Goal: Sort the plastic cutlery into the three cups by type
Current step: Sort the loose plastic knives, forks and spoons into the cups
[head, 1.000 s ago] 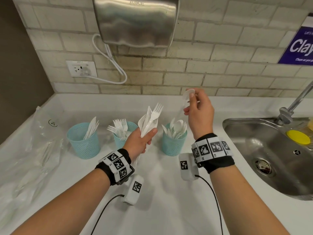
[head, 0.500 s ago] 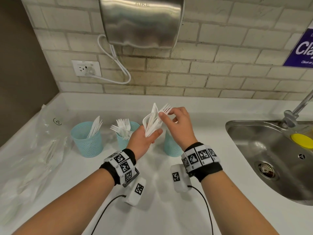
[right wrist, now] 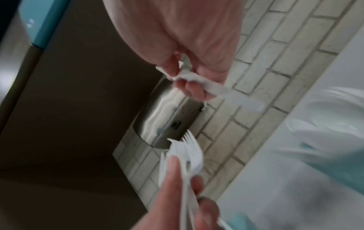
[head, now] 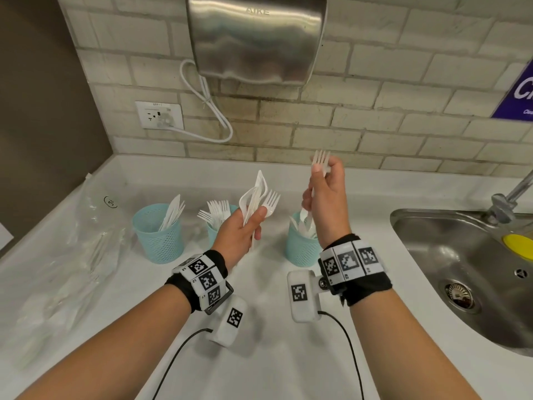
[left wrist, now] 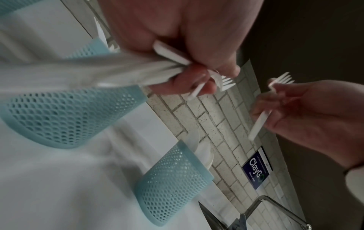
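Observation:
Three light blue mesh cups stand in a row on the white counter: the left cup (head: 158, 235) holds knives, the middle cup (head: 215, 229) holds forks, the right cup (head: 301, 243) holds spoons. My left hand (head: 245, 226) grips a bunch of white cutlery (head: 258, 197), a fork and a spoon among it, above the gap between the middle and right cups. My right hand (head: 326, 192) pinches a single white fork (head: 320, 160), tines up, above the right cup. In the left wrist view that fork (left wrist: 262, 119) hangs from the right hand's fingers, apart from the bunch (left wrist: 177, 62).
A clear plastic bag (head: 72, 255) lies on the counter at the left. A steel sink (head: 473, 269) with a tap and a yellow object sits at the right. A hand dryer (head: 256, 39) and its cord hang on the brick wall behind.
One second ago my right hand held a spoon above the right cup. It then reached into the bunch, and has now pulled one fork out, up and to the right.

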Motion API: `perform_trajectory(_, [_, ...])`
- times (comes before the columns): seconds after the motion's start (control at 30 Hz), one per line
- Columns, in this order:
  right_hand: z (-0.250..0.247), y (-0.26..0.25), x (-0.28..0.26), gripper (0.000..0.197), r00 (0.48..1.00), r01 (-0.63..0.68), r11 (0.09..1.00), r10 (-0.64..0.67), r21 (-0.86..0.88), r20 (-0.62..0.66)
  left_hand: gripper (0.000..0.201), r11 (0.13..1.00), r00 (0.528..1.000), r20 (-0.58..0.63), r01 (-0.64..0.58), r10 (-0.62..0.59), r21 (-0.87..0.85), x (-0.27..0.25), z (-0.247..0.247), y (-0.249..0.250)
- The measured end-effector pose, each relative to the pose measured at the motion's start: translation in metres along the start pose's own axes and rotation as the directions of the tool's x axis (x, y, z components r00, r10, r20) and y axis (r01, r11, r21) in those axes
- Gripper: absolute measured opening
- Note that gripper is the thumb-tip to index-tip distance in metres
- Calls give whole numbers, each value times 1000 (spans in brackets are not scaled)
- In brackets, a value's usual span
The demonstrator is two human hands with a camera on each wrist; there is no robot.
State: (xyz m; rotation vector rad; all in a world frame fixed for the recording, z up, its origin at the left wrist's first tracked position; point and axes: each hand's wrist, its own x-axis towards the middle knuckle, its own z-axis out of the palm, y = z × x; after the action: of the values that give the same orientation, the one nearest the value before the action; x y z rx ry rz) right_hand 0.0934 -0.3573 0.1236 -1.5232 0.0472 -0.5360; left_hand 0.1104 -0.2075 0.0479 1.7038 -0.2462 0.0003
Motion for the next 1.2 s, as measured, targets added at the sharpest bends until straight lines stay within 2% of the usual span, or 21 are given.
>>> perform_trajectory(0.1, [6,22,-13,29,964,-226,971,234,-71,129,35,996,999,26,20,-18,-89,-6,-2,6])
perform_trajectory(0.2, [15,32,-29,25,915,-309,944,328,-113,234,32,991,998,51,32,-26,-129,-11,-3,13])
perform_trajectory(0.3, [22,29,-31,16,922,-298,951,309,-81,232,32,991,998,58,38,-30,-132,-15,-7,14])
perform_trajectory(0.4, [26,16,-20,9,963,-245,970,243,1,112,28,996,1000,14,18,-17,-90,-17,-18,11])
perform_trajectory(0.47, [28,5,-13,6,983,-172,983,166,64,80,28,998,999,-36,10,-12,-60,-18,-28,10])
perform_trajectory(0.53, [33,-3,-10,8,993,-106,986,99,131,58,29,1000,997,-79,5,-7,-29,-19,-39,8])
perform_trajectory(0.6, [43,-3,-11,18,995,-89,988,82,129,59,29,1000,995,-99,5,-5,2,-21,-48,6])
perform_trajectory(0.7, [63,7,-19,40,971,-175,984,166,35,173,29,997,995,-93,-26,32,68,-25,-58,6])
perform_trajectory(0.8, [81,11,-35,34,897,-253,967,240,-14,372,29,991,993,-83,-69,79,114,-28,-65,9])
perform_trajectory(0.87, [87,9,-40,25,877,-268,963,254,-23,408,29,991,992,-92,-73,84,112,-29,-69,12])
perform_trajectory(0.97, [89,4,-31,30,915,-242,970,229,-2,332,29,999,990,-138,-34,32,-9,-29,-76,9])
perform_trajectory(1.07, [87,-2,-7,19,965,-158,987,146,37,219,33,997,982,-188,21,-36,-80,-25,-87,3])
perform_trajectory(1.2, [88,20,17,26,982,-62,990,84,-129,169,42,992,978,-194,62,-82,-107,-23,-96,-5])
